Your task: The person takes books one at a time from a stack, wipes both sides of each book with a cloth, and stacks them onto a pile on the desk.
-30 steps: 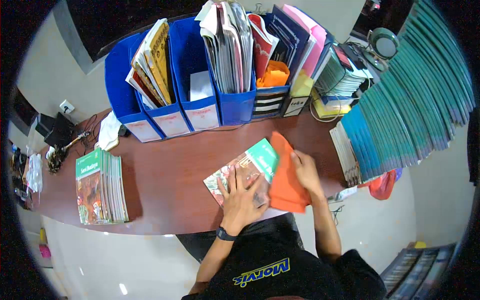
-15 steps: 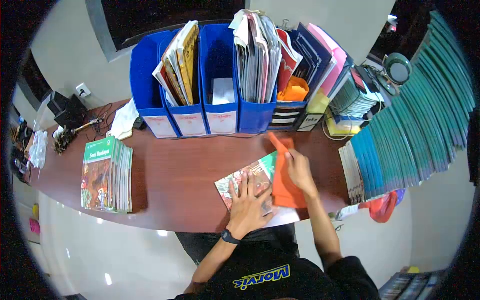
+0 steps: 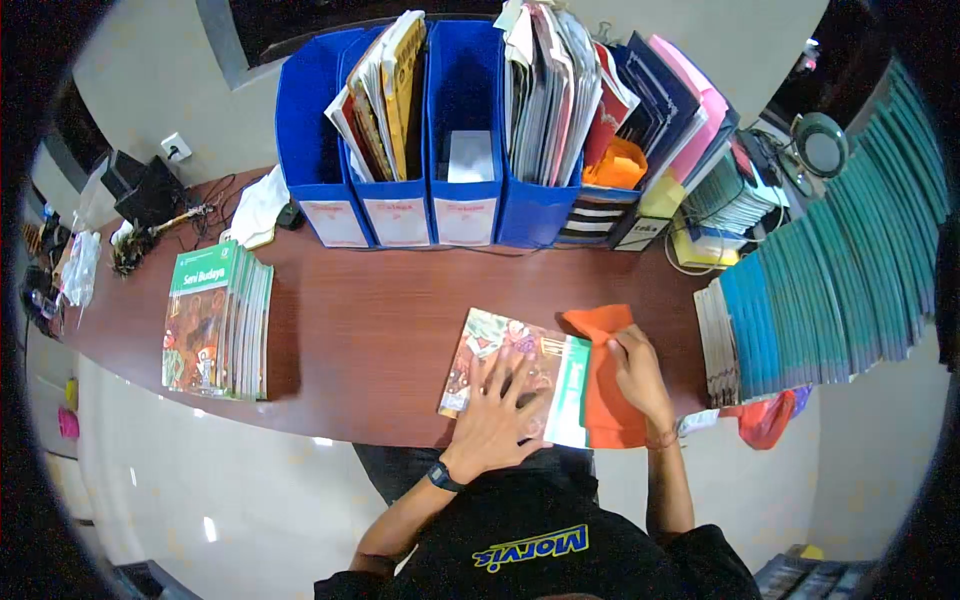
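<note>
A book [image 3: 505, 365] lies at the near edge of the desk [image 3: 370, 330], under the left hand [image 3: 495, 425]; a cloth [image 3: 608, 405], in the right hand [image 3: 640, 375], laps its right side; file boxes [image 3: 540, 215] holding papers [image 3: 550, 100] line the back edge; a book stack [image 3: 215, 320] sits toward the left end, a longer book row [image 3: 850, 270] at the right end.

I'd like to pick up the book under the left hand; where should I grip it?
Probably the left edge of the book, from the left, thumb above, fingers beneath: it lies flat, that edge looks uncovered, and the orange cloth crowds the right end. The left hand rests spread on the cover.
</note>
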`<state>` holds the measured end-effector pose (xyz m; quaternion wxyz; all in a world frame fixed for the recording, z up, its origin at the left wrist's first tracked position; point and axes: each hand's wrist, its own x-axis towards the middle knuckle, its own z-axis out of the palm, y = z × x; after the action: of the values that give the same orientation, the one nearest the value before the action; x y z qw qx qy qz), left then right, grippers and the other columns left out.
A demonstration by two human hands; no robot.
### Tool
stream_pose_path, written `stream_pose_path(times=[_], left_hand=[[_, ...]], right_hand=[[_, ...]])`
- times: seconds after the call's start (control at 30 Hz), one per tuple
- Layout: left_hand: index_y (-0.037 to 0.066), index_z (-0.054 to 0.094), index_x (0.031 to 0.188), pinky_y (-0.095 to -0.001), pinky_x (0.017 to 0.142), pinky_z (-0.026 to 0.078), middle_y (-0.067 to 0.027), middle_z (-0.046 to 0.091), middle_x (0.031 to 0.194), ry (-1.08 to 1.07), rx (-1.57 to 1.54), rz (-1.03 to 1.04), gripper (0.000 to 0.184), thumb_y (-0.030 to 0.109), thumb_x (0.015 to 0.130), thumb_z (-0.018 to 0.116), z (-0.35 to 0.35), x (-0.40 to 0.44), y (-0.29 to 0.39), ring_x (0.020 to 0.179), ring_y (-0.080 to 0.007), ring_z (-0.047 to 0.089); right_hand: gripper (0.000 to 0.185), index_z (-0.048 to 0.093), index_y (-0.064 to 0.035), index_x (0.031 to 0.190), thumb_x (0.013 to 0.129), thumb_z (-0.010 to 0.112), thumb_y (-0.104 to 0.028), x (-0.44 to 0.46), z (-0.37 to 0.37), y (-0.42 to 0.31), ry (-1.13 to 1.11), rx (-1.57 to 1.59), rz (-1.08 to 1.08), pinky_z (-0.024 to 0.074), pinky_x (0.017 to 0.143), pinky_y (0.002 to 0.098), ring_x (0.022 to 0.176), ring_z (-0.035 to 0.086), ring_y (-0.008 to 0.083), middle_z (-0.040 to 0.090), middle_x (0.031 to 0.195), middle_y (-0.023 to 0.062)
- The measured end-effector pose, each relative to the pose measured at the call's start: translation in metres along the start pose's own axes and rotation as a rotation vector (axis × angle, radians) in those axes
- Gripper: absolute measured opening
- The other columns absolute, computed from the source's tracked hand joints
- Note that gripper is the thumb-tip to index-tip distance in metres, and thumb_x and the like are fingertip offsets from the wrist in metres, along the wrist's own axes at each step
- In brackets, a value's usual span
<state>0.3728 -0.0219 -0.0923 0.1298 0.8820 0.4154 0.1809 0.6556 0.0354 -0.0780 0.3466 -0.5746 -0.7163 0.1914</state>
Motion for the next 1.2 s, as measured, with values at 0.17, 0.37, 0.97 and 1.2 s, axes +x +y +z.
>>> stream_pose_path(times=[0.17,0.37,0.97,1.2], left_hand=[[0.024,0.067,0.148,-0.0810,0.125,0.007,-0.0190,0.038,0.173,0.061,0.041,0.049,0.075,0.074,0.093,0.059,0.009,-0.001,-0.007,0.163,-0.0509,0.020],[0.025,0.068,0.146,-0.0807,0.125,0.008,-0.0155,0.040,0.173,-0.002,0.014,0.008,0.081,0.082,0.090,0.057,0.011,-0.003,-0.006,0.164,-0.0480,0.021],[0.028,0.068,0.148,-0.0830,0.125,0.006,-0.0135,0.036,0.176,0.088,0.005,0.002,0.081,0.079,0.085,0.067,0.011,0.000,-0.005,0.166,-0.0459,0.017],[0.028,0.069,0.147,-0.0856,0.123,0.006,-0.0138,0.035,0.177,0.112,-0.011,-0.010,0.078,0.076,0.086,0.069,0.026,-0.007,-0.008,0.166,-0.0459,0.016]], right_hand=[[0.019,0.067,0.0076,0.094,0.102,0.060,-0.008,0.038,0.015,-0.003,-0.257,0.076,0.050,0.0509,0.082,0.0477,0.085,0.061,0.0356,0.069,0.100,0.0201],[0.025,0.065,0.0093,0.091,0.102,0.060,-0.013,0.118,0.108,-0.035,-0.486,0.106,-0.180,0.0510,0.079,0.0516,0.080,0.061,0.0415,0.070,0.097,0.0232],[0.016,0.065,0.0053,0.100,0.105,0.057,-0.008,0.066,-0.028,0.012,-0.650,0.057,-0.173,0.0507,0.087,0.0460,0.089,0.062,0.0315,0.066,0.105,0.0157],[0.013,0.063,0.0046,0.105,0.104,0.056,-0.007,0.159,0.092,-0.019,-0.872,0.230,-0.336,0.0490,0.090,0.0452,0.090,0.059,0.0299,0.067,0.109,0.0152]])
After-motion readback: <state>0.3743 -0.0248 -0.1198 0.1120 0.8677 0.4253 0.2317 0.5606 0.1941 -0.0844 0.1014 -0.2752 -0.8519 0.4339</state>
